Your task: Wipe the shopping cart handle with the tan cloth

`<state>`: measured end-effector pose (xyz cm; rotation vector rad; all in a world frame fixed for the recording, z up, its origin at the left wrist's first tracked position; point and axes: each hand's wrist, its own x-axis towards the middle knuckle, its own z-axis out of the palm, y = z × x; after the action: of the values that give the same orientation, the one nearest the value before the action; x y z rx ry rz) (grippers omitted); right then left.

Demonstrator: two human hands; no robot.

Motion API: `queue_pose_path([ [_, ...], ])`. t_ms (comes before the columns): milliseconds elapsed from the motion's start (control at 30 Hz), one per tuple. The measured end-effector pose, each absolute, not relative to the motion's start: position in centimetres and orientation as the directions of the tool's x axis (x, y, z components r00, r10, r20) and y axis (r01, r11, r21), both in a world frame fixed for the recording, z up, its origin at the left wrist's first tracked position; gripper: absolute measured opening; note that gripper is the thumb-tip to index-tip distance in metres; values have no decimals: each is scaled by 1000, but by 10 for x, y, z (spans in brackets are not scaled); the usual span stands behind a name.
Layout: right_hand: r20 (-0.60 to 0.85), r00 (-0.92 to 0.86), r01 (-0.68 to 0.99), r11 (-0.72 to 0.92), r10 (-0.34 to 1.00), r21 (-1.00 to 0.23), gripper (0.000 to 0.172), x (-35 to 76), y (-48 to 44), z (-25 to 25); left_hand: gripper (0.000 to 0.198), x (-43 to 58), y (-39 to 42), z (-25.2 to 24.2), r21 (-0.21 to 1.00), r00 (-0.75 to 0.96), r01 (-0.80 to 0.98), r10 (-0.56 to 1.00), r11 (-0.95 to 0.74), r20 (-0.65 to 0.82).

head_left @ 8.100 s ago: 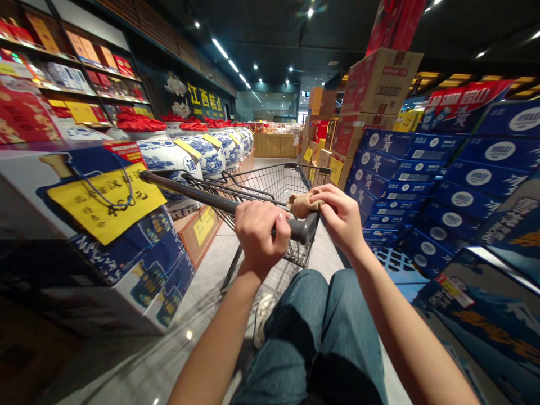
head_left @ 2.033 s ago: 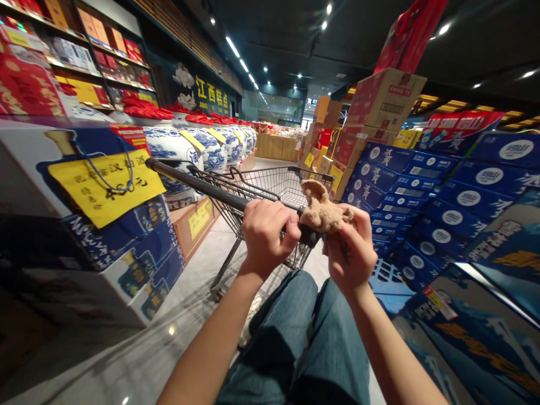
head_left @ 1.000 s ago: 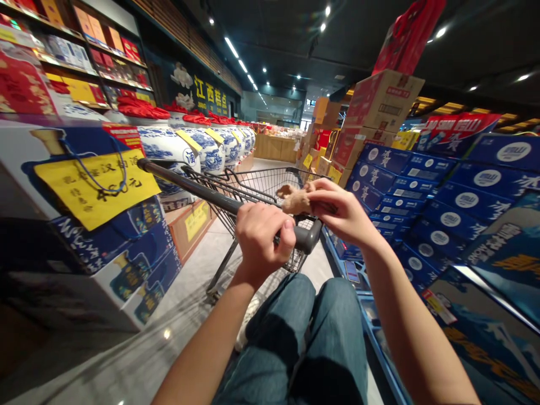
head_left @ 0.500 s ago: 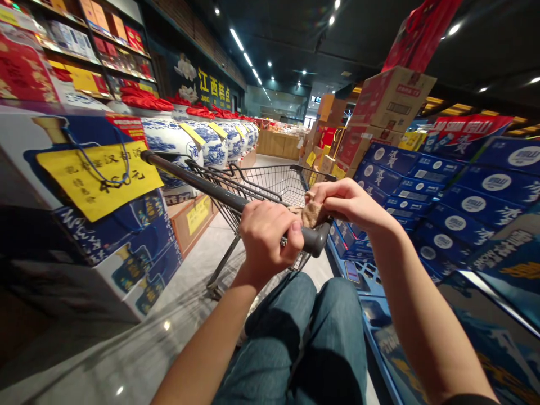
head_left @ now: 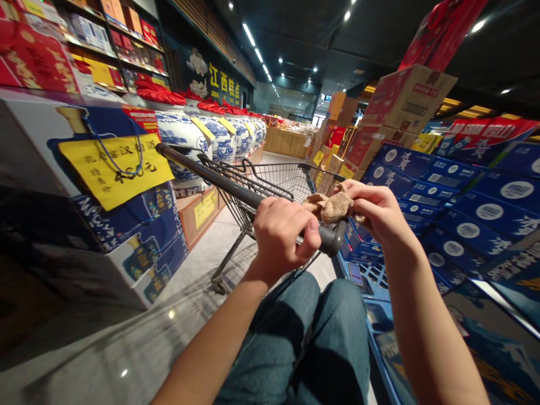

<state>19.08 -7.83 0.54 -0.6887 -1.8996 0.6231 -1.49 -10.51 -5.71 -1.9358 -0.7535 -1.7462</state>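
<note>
Off the left end of my cart handle (head_left: 211,175) I have a stack of blue-and-white gift boxes (head_left: 162,205), a yellow handwritten sign (head_left: 116,169) on its front. Beyond that end of the handle stands a row of blue-and-white jars (head_left: 179,132), their tops wrapped in red cloth (head_left: 158,93), with yellow tags hanging on them.

The wire basket (head_left: 274,173) of the cart opens out ahead of the handle. My left hand (head_left: 287,230) is clamped round the bar a little short of its right end, fingers folded over the top and thumb lying along the near side. Below the handle, on my side of it, my knees show in blue jeans (head_left: 287,337).

At the right end of the handle, just above the bar's corner, is a crumpled tan cloth (head_left: 335,207); I can't tell how much of it touches the bar. My right hand (head_left: 377,211) pinches its right edge between thumb and fingers, the wrist bent and raised above the bar. Down to the right of the handle lies a blue slatted pallet (head_left: 382,295). Farther right of the handle rise a pile of brown and red cartons (head_left: 409,101) and stacked blue boxes (head_left: 485,211) with white ovals.
</note>
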Motion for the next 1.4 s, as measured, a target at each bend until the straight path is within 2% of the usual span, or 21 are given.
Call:
queue_pose_path([
  [100,643,-403,301,758,651,-579,14,182,-95,3,36,-16,-106,-56,40,64,649,107,-760,992],
  [200,718,-401,288,823,568,-490,20,168,-117,2,35,-17,-108,-56,42,59,647,106,-761,993],
  [333,819,-259,257,854,512,-453,26,158,-127,-10,33,-17,-110,-56,43,62,651,110,-758,992],
  [467,880,-168,321,869,443,-376,22,164,-112,-23,35,-18,-108,-56,44,74,648,120,-760,990],
  [633,904,-12,389,835,427,-389,21,160,-134,-35,36,-18,-107,-55,32,90,650,119,-759,989],
  [833,984,44,557,813,175,-170,19,157,-143,-73,36,-19,-107,-56,41,86,667,131,-744,988],
  [933,974,113,572,789,195,-224,17,155,-140,-85,35,-18,-108,-56,56,81,665,147,-745,986],
  [1033,964,119,565,782,237,-262,23,146,-150,-91,33,-19,-109,-55,56,88,658,151,-751,985],
  [1167,995,78,557,825,66,-98,35,138,-146,-99,32,-20,-109,-54,66,90,641,160,-765,983],
  [1233,984,170,534,833,60,-143,31,138,-133,-103,32,-20,-108,-54,66,87,639,158,-766,984],
  [1333,902,347,458,792,258,-403,19,136,-125,-102,33,-21,-106,-55,62,89,639,154,-767,984],
  [1400,872,370,439,766,322,-469,18,132,-132,-101,34,-25,-107,-54,73,104,638,180,-767,978],
])
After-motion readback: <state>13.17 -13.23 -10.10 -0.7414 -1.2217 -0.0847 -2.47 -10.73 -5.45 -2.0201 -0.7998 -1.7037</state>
